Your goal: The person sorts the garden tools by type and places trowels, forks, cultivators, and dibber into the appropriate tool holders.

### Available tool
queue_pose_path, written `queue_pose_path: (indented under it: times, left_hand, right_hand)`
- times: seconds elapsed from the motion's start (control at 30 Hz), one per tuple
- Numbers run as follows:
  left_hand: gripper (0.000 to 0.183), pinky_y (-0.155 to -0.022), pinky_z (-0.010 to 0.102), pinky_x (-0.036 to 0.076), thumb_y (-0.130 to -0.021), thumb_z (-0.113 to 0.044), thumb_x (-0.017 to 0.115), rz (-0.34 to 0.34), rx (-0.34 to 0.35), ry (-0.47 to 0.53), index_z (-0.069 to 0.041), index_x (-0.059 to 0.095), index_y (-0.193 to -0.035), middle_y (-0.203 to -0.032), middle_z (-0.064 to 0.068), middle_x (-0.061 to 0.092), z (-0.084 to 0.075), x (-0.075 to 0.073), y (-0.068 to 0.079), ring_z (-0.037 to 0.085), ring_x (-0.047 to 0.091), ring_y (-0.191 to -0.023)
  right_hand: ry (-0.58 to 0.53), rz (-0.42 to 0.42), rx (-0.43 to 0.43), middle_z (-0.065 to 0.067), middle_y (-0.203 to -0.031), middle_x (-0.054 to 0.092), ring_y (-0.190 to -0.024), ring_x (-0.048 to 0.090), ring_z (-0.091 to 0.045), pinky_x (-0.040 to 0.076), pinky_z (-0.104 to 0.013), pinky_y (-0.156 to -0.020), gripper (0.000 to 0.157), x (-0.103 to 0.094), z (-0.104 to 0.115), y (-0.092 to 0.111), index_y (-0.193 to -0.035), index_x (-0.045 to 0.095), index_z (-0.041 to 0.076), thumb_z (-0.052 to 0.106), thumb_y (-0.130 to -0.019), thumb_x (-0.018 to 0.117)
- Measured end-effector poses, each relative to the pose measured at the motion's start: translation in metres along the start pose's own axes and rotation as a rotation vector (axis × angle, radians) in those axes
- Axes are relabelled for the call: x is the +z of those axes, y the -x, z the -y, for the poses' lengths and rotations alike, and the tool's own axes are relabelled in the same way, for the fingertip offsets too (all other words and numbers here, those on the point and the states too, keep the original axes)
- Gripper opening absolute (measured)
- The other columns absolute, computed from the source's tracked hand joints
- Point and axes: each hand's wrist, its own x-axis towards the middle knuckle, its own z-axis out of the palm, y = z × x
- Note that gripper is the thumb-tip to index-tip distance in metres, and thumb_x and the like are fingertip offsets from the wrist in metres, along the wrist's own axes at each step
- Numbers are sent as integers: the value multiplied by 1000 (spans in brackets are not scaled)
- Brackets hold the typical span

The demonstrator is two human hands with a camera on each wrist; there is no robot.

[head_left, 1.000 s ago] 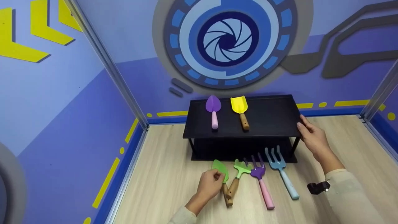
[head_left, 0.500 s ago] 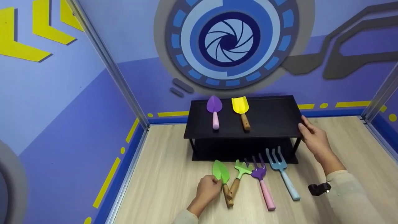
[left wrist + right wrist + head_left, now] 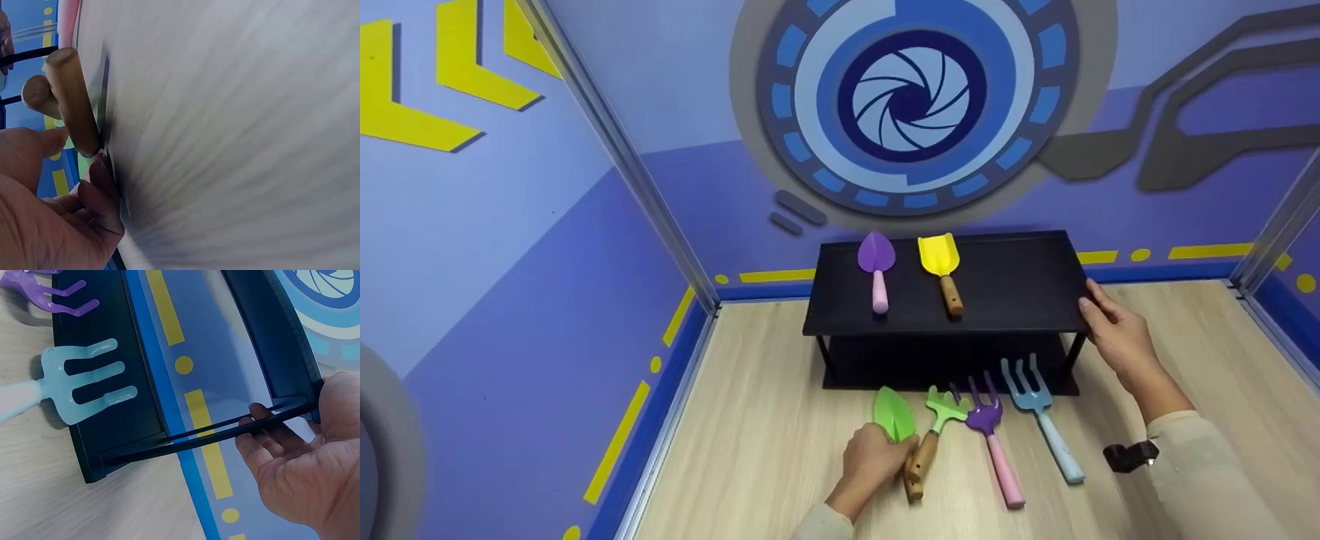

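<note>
My left hand grips the green trowel where blade meets handle, thumb on one side and curled fingers on the other. In the left wrist view, the trowel's wooden handle slants up from the fingertips, the hand rake's wooden handle crossing it. That light green hand rake lies just right of the trowel. My right hand holds the right end of the black two-tier shelf, thumb at the top board's edge and fingers at the side posts.
A purple trowel and a yellow scoop lie on the top tier. A purple hand fork and a light blue hand fork lie in front, tines over the lower tier. Printed panels enclose the wooden table.
My left hand has shifted right, from the edge of the green trowel's blade to a grip at its neck. The right hand stays on the shelf.
</note>
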Motion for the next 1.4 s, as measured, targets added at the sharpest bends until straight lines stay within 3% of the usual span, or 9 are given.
queue_pose_path:
  times: [0.17,0.4,0.7,0.83,1.13,1.27,1.4]
  left_hand:
    - [52,-40,21,32,-85,-34,87,1,13,8,-24,46,-55,-47,-12,45,0,1,0,6,41,-42]
    - [48,-40,22,32,-85,-24,80,6,50,37,-25,43,-55,-47,-12,43,2,-1,-1,5,39,-40]
    - [42,-36,19,27,-86,-16,72,57,11,63,-23,45,-55,-47,-12,42,3,-6,-3,3,37,-38]
    - [45,-36,17,30,-88,-18,76,75,-10,96,-22,46,-55,-49,-11,46,2,-9,-5,4,41,-41]
    - [44,-44,16,39,-96,-21,77,197,-58,196,-20,54,-59,-58,-8,54,1,-20,-7,5,51,-52]
    - [41,-50,17,41,-99,-21,75,274,-71,244,-19,56,-63,-63,-7,55,1,-28,-5,6,51,-57]
    - [25,-55,18,50,-100,-19,74,371,-90,353,-9,71,-77,-69,-5,64,5,-33,-6,5,60,-61]
  right_hand:
    - [8,3,-6,-8,-180,1,-164,20,-41,37,-43,-127,70,0,-1,0,-167,10,44,67,-108,38]
    - [11,3,-12,-10,-180,3,-164,23,-41,41,-36,-125,70,0,-2,0,-167,9,44,67,-108,38]
    - [-4,3,-23,-12,-180,3,-163,21,-42,43,-24,-121,70,-1,-1,3,-167,10,44,66,-108,40]
    - [0,-9,-23,-12,-180,4,-163,22,-41,44,-23,-120,70,0,0,3,-167,11,44,66,-108,40]
    - [6,-23,-32,-10,-180,5,-164,21,-41,45,-18,-117,71,0,1,3,-168,13,40,65,-108,40]
    - [2,-19,-23,-9,-180,3,-164,20,-41,44,-21,-119,71,0,1,2,-168,12,40,65,-108,40]
    - [13,-9,-18,-9,-180,3,-164,19,-41,41,-31,-124,71,0,0,1,-168,11,41,66,-108,39]
